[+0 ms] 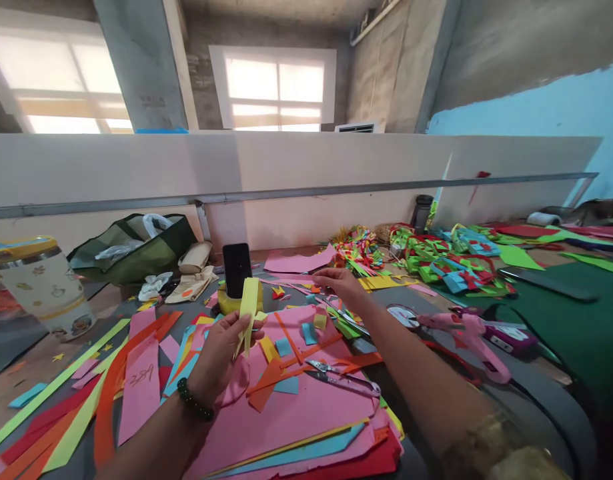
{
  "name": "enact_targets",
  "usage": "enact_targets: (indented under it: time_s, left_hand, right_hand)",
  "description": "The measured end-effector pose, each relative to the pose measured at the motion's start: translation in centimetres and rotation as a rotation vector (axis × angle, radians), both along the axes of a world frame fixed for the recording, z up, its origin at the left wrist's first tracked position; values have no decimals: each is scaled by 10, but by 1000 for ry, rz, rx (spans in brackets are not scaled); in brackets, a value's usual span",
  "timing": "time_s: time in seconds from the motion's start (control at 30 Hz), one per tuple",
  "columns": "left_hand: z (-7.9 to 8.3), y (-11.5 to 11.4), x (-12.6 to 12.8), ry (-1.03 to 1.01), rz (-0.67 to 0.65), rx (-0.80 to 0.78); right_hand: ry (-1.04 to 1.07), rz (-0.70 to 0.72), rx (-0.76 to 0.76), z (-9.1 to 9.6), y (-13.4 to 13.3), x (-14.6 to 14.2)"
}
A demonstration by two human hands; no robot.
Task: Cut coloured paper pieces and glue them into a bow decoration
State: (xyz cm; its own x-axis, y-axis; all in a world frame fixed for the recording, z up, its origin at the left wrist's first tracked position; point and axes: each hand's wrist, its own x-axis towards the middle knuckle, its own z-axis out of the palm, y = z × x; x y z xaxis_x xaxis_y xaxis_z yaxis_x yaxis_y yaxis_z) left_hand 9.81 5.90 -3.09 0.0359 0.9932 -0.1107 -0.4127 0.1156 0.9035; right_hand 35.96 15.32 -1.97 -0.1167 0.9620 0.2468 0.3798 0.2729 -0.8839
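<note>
My left hand (229,343), with a dark green bead bracelet at its wrist, pinches a folded yellow paper strip (249,300) upright over the pile of coloured sheets. Reaching forward, my right hand (339,283) is beside a pink sheet (299,260) and small scraps, its fingers pressed together. Whatever its fingertips hold, if anything, is too small to make out. Below the hands lies a stack of pink sheets (281,430) with orange strips and blue pieces on top. A metal cutting tool (342,379), seemingly scissors, rests on the stack. Behind the yellow strip a phone (237,270) stands upright.
To the right are a pink glue gun (469,333) with a dark cord and heaps of coloured paper pieces (451,260). A patterned tumbler (43,287), a green bag (133,250) and long paper strips (111,393) occupy the left. A low white partition (306,160) borders the back.
</note>
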Motion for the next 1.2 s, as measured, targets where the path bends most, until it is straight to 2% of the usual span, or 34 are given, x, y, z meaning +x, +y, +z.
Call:
enact_targets:
  time_s: [0.13,0.3,0.43,0.57,0.77,1.0,1.2]
  left_hand:
    - [-2,4,-2,13,10,-10]
    - [-5,9,-7,59,31,-23]
    - [-4,0,0,99,-95,-66]
    - [1,-17,15,84,-253,-93]
    - [-1,-28,22,53,-438,-45]
    - [-8,-22,17,81,-409,-105]
    - [-3,-24,18,6,-422,-152]
  right_hand:
    - [113,72,-15,13,-11,1]
    - [113,230,-110,26,-22,0]
    - [75,359,-179,26,-32,-13]
    - [26,438,-181,25,-44,-36]
    - [4,405,-80,23,-58,-57]
    - [88,328,-63,18,-47,-55]
    - [149,312,-76,17,-45,-55]
